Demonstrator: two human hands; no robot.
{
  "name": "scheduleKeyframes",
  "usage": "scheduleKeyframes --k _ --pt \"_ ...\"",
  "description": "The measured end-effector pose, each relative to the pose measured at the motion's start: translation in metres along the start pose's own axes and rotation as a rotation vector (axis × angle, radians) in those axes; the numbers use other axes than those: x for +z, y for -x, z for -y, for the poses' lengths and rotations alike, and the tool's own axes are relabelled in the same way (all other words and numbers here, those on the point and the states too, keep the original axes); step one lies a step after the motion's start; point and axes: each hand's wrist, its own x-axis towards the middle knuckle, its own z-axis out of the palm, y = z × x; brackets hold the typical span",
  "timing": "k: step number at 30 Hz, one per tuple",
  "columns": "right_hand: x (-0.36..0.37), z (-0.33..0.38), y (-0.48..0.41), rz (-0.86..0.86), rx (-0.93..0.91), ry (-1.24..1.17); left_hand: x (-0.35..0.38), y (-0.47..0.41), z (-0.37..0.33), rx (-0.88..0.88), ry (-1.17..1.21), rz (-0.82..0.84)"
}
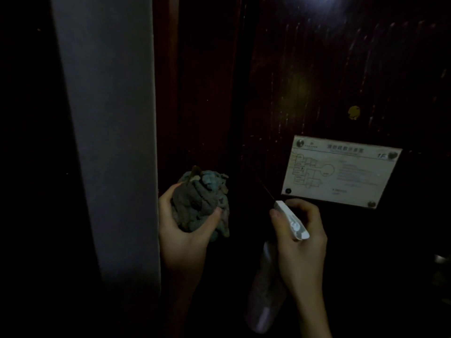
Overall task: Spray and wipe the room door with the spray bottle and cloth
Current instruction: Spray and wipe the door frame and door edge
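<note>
Dimly, left hand (181, 231) grips bunched cloth (200, 200); right hand (302, 245) grips spray bottle (265, 293), its base lost in dark.

Left hand (185, 230) gripping bunched cloth (201, 201), right hand (301, 237) around spray bottle (267, 284), dark door (317, 81) with white floor-plan sign (340, 170)

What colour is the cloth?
The cloth looks bluish-grey; the head view shows it, dimly.
</note>
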Motion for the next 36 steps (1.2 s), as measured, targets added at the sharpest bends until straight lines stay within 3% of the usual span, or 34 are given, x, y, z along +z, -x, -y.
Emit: scheduleKeyframes --k 8,14,36 --pt "0.002 0.003 0.003 0.006 0.016 -0.016 0.0 0.002 -0.001 -0.022 0.017 -0.018" --pt "-0.003 0.015 0.001 -0.093 -0.008 -0.07 -0.001 -0.001 -0.001 -0.002 0.036 -0.039" --pt "-0.011 0.028 -0.016 -0.121 -0.001 -0.064 0.016 -0.011 -0.011 0.041 0.099 0.049"
